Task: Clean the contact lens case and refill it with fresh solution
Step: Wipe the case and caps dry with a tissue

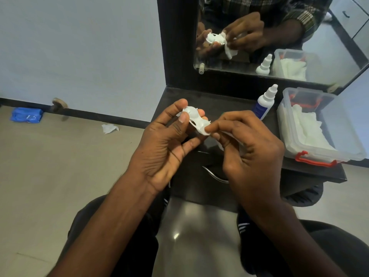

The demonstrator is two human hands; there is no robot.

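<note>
A white contact lens case (196, 121) is held in front of me above the dark shelf (229, 100). My left hand (165, 140) grips its left end between thumb and fingers. At the case's right end my right hand (247, 144) pinches a small white tissue (220, 144), mostly hidden under the fingers. A white solution bottle (264, 102) with a blue label and its cap on stands on the shelf behind my right hand.
A clear plastic box (319, 144) with red clips holds white tissues on the shelf's right. A mirror (279, 37) behind reflects my hands. On the floor at left lie a crumpled tissue (109, 128) and a blue packet (27, 114). My knees are below.
</note>
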